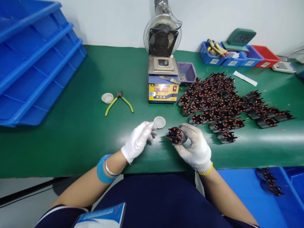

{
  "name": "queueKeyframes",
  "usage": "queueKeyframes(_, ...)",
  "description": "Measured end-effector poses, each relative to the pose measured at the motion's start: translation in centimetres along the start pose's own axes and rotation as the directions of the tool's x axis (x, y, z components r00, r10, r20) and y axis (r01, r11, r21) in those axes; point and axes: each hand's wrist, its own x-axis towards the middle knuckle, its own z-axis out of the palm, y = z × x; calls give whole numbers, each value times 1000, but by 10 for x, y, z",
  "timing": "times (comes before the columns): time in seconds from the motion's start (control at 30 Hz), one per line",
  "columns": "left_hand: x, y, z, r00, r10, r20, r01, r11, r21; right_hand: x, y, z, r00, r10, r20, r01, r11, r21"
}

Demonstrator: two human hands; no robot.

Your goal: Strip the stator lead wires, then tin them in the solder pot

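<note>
My right hand [195,146], in a white glove, grips a wound copper coil stator [176,135] and holds it just above the green mat [71,136], its open end turned to the left. My left hand [139,140], also gloved, hovers a little left of the stator with fingers curled together; whether they pinch anything is too small to tell. A small white round dish [159,122] lies on the mat just behind my left fingertips.
A large pile of similar stators [223,101] covers the mat at right. Behind stand a solder pot [162,83] with a fume fan [162,36], a purple tray [187,72], green-handled cutters [118,103], a white cap [107,98], stacked blue crates [33,60] and small parts bins [237,57].
</note>
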Motion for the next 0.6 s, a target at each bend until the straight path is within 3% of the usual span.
queueKeyframes(0.1, -4, -1, 8, 983, -76, 168, 81, 996, -22, 1, -5, 5, 999, -18, 42, 17, 1000, 25)
queueKeyframes(0.2, -8, 1, 13, 971, -145, 193, 167, 981, -104, 0, -7, 9, 999, 10, 48, -14, 998, 69)
queueKeyframes(0.27, -8, 4, 11, 985, -139, 105, 156, 972, -178, -1, -6, 10, 999, 38, 31, -41, 996, 85)
queueKeyframes(0.33, -4, 7, 4, 993, -109, -54, 89, 952, -292, -2, -3, 11, 998, 56, 22, -58, 996, 74)
queueKeyframes(0.47, 11, 9, -12, 935, -80, -346, -117, 850, -513, 1, 6, 13, 995, 100, 20, -100, 995, -2)
queueKeyframes(0.6, 24, -1, -16, 907, -99, -408, -135, 851, -507, 13, 15, 16, 983, 144, 115, -136, 987, -80)
